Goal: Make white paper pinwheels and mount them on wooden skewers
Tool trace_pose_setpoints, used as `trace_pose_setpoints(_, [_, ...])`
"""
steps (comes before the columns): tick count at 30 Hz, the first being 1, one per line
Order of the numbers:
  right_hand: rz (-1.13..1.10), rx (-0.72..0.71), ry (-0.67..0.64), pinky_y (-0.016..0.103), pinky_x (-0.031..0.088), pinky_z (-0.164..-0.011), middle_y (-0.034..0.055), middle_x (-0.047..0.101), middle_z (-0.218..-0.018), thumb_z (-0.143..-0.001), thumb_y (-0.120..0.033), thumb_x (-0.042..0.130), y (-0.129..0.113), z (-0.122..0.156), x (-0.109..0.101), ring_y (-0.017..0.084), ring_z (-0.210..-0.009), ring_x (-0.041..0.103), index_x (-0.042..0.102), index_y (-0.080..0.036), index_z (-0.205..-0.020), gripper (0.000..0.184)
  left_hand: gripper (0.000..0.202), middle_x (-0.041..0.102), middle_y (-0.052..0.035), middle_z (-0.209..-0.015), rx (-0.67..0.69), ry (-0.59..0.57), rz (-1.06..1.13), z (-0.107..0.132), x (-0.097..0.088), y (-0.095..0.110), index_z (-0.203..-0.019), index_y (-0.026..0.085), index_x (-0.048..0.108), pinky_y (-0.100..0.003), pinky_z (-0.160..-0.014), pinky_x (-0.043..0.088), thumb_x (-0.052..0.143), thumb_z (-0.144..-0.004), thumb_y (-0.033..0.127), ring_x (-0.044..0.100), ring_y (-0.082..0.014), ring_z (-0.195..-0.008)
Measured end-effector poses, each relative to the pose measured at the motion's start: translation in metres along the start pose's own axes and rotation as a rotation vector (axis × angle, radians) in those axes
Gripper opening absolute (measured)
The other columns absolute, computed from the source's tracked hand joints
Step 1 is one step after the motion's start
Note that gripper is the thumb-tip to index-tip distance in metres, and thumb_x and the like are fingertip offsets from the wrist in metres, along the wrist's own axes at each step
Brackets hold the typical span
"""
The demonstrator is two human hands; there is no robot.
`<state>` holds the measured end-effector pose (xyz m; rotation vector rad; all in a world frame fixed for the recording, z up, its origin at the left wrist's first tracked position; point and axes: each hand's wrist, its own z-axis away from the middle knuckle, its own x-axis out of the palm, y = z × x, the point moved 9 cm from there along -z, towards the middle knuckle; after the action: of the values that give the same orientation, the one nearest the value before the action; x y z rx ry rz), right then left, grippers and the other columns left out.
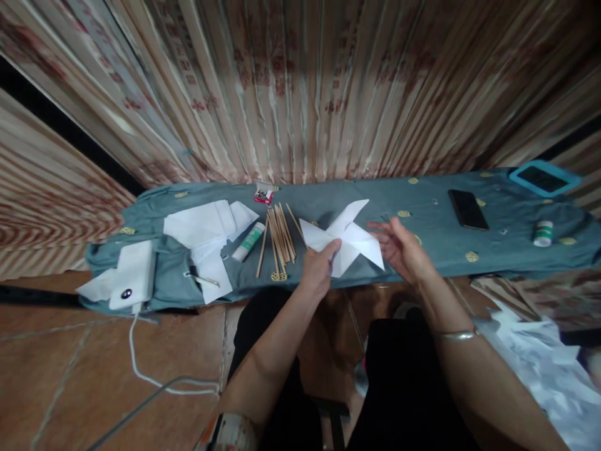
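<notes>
A white folded paper pinwheel (347,241) is held over the front edge of a low bench covered in grey-blue cloth (422,194). My left hand (319,268) is closed on the pinwheel's lower left part, fingers pinching the paper near its middle. My right hand (399,247) sits just to the right of the pinwheel with its fingers spread, fingertips close to the paper's right flap. A bundle of several thin wooden sticks (279,238) lies on the cloth just left of the pinwheel.
Left of the sticks lie a glue stick (248,243), white paper sheets (201,228) and scissors (201,279). A small red box (263,194) sits at the back. A black phone (467,208), a blue-cased tablet (542,178) and a small green-white tube (543,233) lie right. Curtains hang behind.
</notes>
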<state>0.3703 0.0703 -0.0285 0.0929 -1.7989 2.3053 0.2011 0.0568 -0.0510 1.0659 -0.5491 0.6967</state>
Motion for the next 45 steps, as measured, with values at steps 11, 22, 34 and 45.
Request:
trace_pose_setpoints(11, [0.066, -0.061, 0.023, 0.034, 0.055, -0.067, 0.0027, 0.074, -0.079, -0.063, -0.045, 0.076, 0.015, -0.022, 0.021, 0.024, -0.079, 0.07, 0.067, -0.026, -0.079, 0.026, 0.032, 0.075, -0.0078, -0.086, 0.062, -0.113, -0.058, -0.012, 0.039, 0.017, -0.078, 0.014, 0.072, -0.033, -0.078, 0.052, 0.082, -0.051, 0.028, 0.069, -0.0246, -0.088])
trace_pose_setpoints(22, [-0.058, -0.007, -0.234, 0.026, 0.052, -0.081, -0.0013, 0.073, -0.084, -0.057, -0.031, 0.085, 0.018, 0.002, 0.098, 0.013, -0.078, 0.066, 0.072, -0.025, -0.092, 0.038, 0.034, 0.074, -0.0028, -0.087, 0.158, -0.018, 0.013, -0.048, 0.003, 0.046, -0.078, 0.016, 0.067, -0.027, -0.083, 0.048, 0.083, -0.049, 0.024, 0.067, -0.0193, -0.094])
trace_pose_setpoints(34, [0.051, 0.099, -0.281, 0.019, 0.049, -0.058, 0.0031, 0.075, -0.079, -0.064, -0.052, 0.08, 0.026, 0.003, 0.106, 0.011, -0.065, 0.066, 0.073, -0.02, -0.083, 0.038, 0.034, 0.071, 0.0015, -0.071, 0.134, 0.015, -0.025, -0.048, -0.005, 0.059, -0.077, 0.016, 0.066, -0.026, -0.065, 0.05, 0.083, -0.049, 0.025, 0.065, -0.0148, -0.066])
trace_pose_setpoints(45, [0.551, 0.111, -0.275, 0.029, 0.05, -0.062, 0.0082, 0.076, -0.082, -0.06, -0.058, 0.079, 0.013, -0.014, 0.04, 0.018, -0.071, 0.067, 0.075, -0.019, -0.086, 0.047, 0.03, 0.073, 0.0003, -0.073, 0.158, -0.017, -0.022, -0.047, -0.015, 0.062, -0.073, 0.018, 0.07, -0.029, -0.068, 0.051, 0.085, -0.047, 0.024, 0.066, -0.0168, -0.068])
